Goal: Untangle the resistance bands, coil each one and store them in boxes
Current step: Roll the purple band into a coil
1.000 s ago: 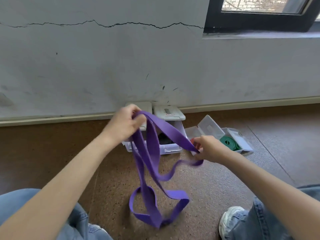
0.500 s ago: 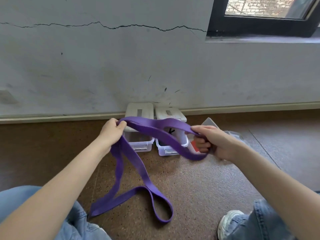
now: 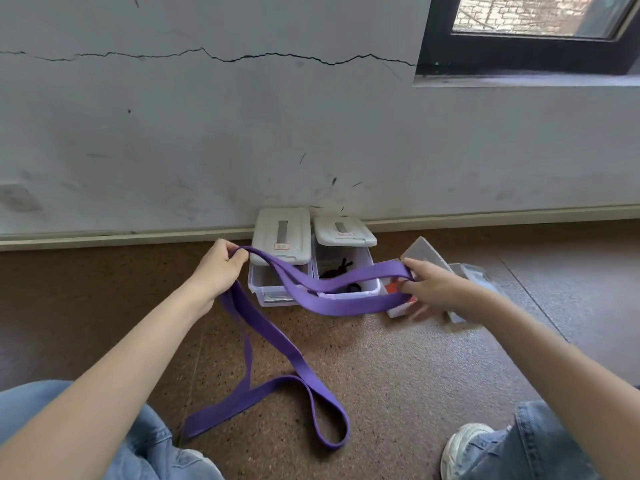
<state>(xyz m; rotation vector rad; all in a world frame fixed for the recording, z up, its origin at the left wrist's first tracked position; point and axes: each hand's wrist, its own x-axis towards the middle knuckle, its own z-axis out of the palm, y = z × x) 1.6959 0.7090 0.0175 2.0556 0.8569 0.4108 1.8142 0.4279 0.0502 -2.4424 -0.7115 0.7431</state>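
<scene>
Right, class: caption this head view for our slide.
Both hands, left hand and right hand, stretch a purple resistance band before two lidded boxes.

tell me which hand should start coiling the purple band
Probably the right hand: it grips the purple band at the folded end of the short stretch between both hands, a natural start for a coil. The left hand holds where the long slack drops to the floor, so it can feed.
</scene>
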